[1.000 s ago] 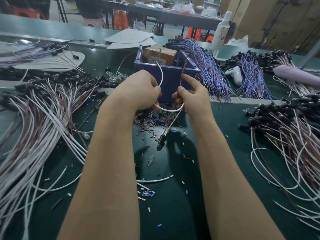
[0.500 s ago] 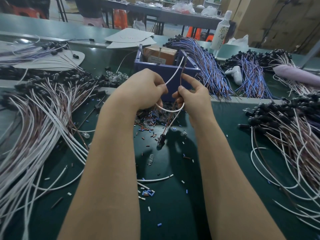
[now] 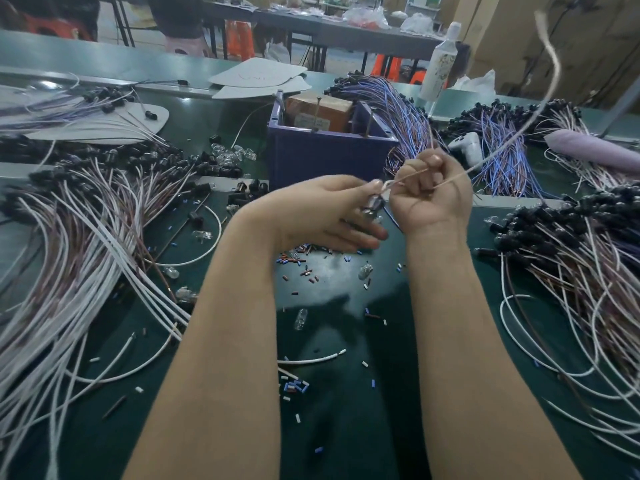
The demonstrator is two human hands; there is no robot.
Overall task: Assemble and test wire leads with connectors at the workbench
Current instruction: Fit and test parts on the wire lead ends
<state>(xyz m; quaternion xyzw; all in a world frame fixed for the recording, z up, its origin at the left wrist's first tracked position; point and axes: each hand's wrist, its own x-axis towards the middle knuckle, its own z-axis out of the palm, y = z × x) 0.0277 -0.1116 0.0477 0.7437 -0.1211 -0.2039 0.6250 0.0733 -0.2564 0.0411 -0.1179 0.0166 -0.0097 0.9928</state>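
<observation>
Hands grip wire lead; brown box label unreadable

The left hand and right hand are bare. Back from the fingers, the left forearm and right forearm are bare too, smooth all the way down.

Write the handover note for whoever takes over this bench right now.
Left hand: pinches a small connector piece at the lead's end.
Right hand: grips the wire lead, which arcs up to the right.
Both above the green mat, before the blue bin.
Done: a left pile of leads and a right pile of leads carry black connectors; tested or not, cannot tell.
Left: finish this lead, test it.
</observation>
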